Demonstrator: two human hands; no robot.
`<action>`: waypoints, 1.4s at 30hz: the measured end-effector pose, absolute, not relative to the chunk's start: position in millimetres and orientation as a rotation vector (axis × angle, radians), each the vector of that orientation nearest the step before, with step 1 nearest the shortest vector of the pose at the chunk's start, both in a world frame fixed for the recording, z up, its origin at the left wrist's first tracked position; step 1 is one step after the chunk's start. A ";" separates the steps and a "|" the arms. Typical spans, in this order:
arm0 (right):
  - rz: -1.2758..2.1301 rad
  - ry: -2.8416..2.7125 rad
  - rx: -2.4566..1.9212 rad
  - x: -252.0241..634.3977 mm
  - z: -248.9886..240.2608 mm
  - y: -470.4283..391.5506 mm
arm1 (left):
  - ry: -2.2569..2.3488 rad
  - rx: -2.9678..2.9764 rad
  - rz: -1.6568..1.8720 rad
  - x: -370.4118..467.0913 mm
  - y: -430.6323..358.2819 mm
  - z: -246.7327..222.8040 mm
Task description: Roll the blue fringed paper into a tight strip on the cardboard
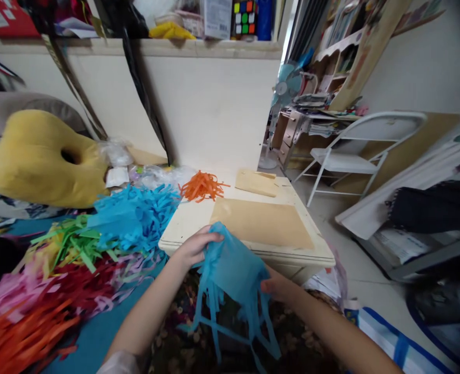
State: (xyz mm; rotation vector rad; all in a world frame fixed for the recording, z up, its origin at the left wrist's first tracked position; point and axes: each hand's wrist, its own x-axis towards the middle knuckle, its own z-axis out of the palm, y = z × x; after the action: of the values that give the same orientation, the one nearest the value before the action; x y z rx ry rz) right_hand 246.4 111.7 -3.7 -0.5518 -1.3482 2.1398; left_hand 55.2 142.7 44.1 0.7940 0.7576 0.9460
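A sheet of blue tissue paper [233,265], cut into a long fringe along its lower side, hangs between my two hands over my lap. My left hand [199,245] pinches its upper left corner. At its right edge, my right hand [276,284] grips the paper, with the thumb showing on the front. The loose strips dangle below, somewhat tangled. Just beyond the paper stands a cream table [187,223] with a brown paper sheet [261,221] on top. A small heap of orange paper strips [202,186] lies at the table's far left corner.
Fringed blue paper [132,213], green strips [76,239], dark red strips [78,283] and orange fringe [23,332] pile up at left. Behind them rests a yellow cushion [43,161]. A folded brown piece [255,183] lies on the table; a white folding chair [349,156] stands back right.
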 end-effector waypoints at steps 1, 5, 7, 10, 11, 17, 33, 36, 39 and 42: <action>2.121 -1.362 -0.576 248.8 -0.8 112.0 | 0.768 0.782 0.947 56.6 142.9 43.1; 2.001 -1.473 -0.731 263.5 5.7 115.6 | 0.782 0.755 0.952 58.8 142.9 42.0; 1.810 -1.661 -0.867 271.8 9.1 118.7 | 0.791 0.745 0.955 58.0 142.7 43.0; 1.455 -1.948 -1.028 282.4 17.5 123.9 | 0.807 0.733 0.963 55.6 142.3 45.4; 1.372 -2.006 -1.056 285.3 20.8 125.3 | 0.810 0.731 0.965 54.8 142.2 46.2; 1.160 -2.085 -1.126 294.4 38.6 128.3 | 0.822 0.720 0.975 53.4 141.2 48.5; 1.554 -1.932 -1.026 271.3 70.0 147.1 | 0.521 1.032 0.665 60.9 121.0 8.7; 1.548 -1.876 -1.103 272.8 71.5 150.1 | 0.616 1.117 0.610 67.1 115.2 7.9; 1.595 -1.861 -1.153 284.4 72.1 152.9 | 0.759 1.188 0.646 58.2 122.7 15.7; 1.561 -2.019 -1.262 301.6 74.6 158.0 | 0.859 1.271 0.620 41.4 139.4 26.2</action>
State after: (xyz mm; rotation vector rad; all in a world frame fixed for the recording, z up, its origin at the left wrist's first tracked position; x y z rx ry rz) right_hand 301.6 158.0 74.6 -1.2623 -2.0188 1.5609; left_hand 41.4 139.4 26.2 1.2715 0.8593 0.6200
